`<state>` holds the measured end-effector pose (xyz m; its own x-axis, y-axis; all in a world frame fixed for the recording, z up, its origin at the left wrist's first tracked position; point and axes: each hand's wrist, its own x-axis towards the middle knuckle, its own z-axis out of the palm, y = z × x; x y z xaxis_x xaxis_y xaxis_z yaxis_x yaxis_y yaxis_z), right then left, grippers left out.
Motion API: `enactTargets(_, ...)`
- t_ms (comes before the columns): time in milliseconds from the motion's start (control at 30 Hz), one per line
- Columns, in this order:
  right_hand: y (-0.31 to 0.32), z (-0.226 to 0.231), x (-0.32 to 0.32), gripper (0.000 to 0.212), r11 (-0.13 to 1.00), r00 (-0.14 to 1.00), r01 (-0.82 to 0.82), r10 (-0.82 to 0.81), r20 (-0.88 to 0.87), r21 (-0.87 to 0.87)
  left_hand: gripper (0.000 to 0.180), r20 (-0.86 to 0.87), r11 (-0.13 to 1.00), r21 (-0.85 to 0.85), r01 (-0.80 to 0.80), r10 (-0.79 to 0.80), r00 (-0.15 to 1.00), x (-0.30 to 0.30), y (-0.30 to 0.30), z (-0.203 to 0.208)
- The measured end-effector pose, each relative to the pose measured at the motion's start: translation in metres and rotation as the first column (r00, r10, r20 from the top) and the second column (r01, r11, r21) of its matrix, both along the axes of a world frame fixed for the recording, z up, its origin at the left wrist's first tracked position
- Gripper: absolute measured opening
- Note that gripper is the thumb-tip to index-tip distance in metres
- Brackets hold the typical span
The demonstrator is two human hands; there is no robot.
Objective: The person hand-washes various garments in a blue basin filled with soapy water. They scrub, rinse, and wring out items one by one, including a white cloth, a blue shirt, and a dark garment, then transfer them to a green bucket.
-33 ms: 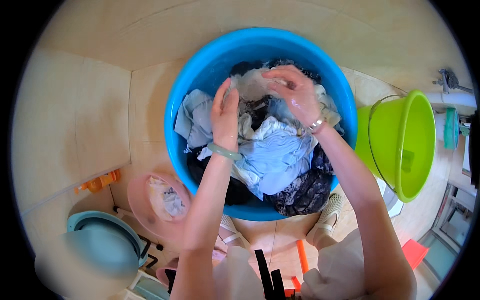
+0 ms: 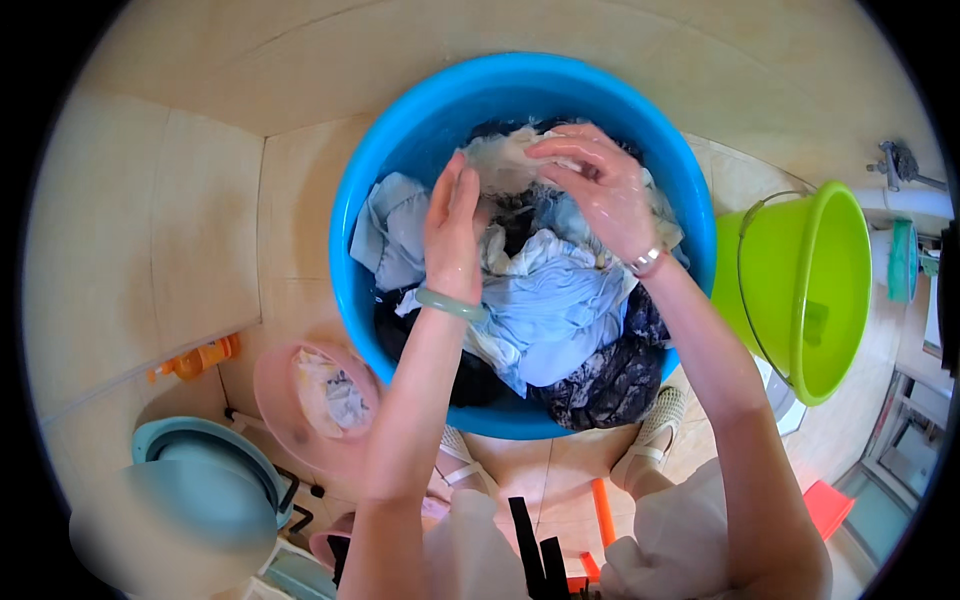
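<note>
As laundry (image 2: 560, 290) lies in a blue tub (image 2: 540, 70), left hand (image 2: 453, 228) straight-fingered, right hand (image 2: 608, 195) loosely curled, any grip unclear

clothes (image 2: 560, 290) lie in the tub (image 2: 425, 130), bucket (image 2: 765, 285) to its right, bottle (image 2: 205, 358) left.

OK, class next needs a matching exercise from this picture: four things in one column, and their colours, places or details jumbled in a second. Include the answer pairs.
Column one
1. Left hand
2. Tub
3. Bucket
4. Bottle

Column two
A. Lime green, at the picture's right
B. Has a pale green bangle at its wrist
C. Orange, at the picture's left
D. Blue, with clothes in it

Right pairs: 1-B, 2-D, 3-A, 4-C
</note>
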<state>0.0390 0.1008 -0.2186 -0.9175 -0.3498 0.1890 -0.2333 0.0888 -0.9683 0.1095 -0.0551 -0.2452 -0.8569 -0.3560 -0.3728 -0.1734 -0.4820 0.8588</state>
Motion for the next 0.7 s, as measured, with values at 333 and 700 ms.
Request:
enactTargets(333,0.012,0.064,0.026,0.041,0.980,0.978,0.031,0.011,0.208,-0.196,0.038,-0.142,0.746,0.649,0.148,-0.072,0.987,0.005,0.029,0.076)
enactTargets(700,0.013,0.051,0.040,0.065,0.950,0.940,-0.069,0.164,0.300,-0.304,0.040,-0.028,0.631,0.775,-0.019,0.065,0.997,0.019,0.059,0.072)
